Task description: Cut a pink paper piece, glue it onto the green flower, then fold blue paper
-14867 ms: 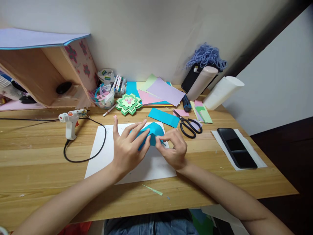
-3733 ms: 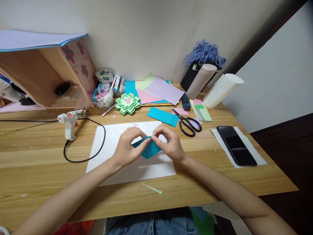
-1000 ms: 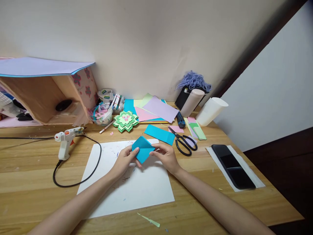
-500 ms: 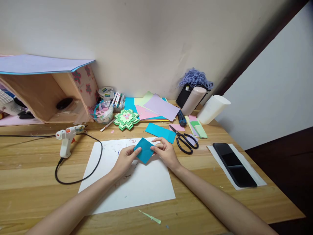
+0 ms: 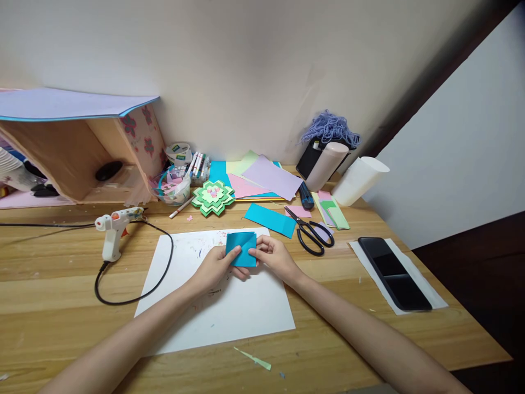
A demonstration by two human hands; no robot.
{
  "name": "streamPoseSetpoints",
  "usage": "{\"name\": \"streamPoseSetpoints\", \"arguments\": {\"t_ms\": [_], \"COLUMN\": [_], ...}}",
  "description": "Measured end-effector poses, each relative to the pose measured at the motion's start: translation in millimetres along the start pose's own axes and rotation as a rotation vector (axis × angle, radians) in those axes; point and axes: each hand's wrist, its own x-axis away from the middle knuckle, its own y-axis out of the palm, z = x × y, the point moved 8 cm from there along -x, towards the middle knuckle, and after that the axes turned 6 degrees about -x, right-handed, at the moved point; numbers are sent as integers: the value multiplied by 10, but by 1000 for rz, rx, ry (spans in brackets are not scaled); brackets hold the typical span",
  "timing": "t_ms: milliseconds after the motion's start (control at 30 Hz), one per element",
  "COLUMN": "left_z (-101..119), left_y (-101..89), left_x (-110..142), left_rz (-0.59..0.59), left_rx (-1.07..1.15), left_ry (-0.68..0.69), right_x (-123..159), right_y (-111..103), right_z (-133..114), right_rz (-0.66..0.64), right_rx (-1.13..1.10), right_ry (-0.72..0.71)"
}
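Note:
A blue square of folded paper point(image 5: 245, 247) is held up between both hands over a marked white sheet point(image 5: 254, 314). My left hand point(image 5: 215, 265) grips its left side, thumb on the front face and fingers behind, some showing below the lower edge. On the right side, my right hand point(image 5: 275, 256) pinches the paper between thumb and fingers. Just beyond the hands lie a blue paper strip point(image 5: 268, 220) and black-handled scissors point(image 5: 314, 232), whose blades rest near the strip's right end.
At left a glue gun point(image 5: 115, 232) stands with its cord looped on the table. A layered green paper flower point(image 5: 213, 198), a stack of coloured paper point(image 5: 274, 178) and a utility knife point(image 5: 305, 196) lie at the back. A phone point(image 5: 394, 273) rests at right.
The blue paper has turned from a diamond position to a square one, its edges now nearly level. Fingers of my left hand now show beneath it.

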Motion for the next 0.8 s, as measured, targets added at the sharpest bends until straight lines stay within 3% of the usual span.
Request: {"name": "streamPoseSetpoints", "arguments": {"t_ms": [167, 233, 367, 467, 667, 800], "left_z": [40, 43, 8, 15, 166, 262], "left_y": [46, -31, -273, -312, -230, -218], "left_x": [13, -5, -17, -3, 73, 152], "left_rz": [-73, 2, 270, 326, 306, 368], "left_rx": [19, -32, -190, -264, -318, -407], "left_ry": [7, 23, 49, 90, 201, 272], "right_x": [-10, -5, 14, 24, 132, 256], "right_y": [-73, -69, 7, -1, -117, -72], "right_z": [-16, -25, -5, -21, -266, -465], "right_rz": [64, 50, -45, -16, 211, 229], "right_rx": [65, 88, 115, 104, 277, 377], "right_ry": [-36, -43, -20, -56, -303, -492]}}
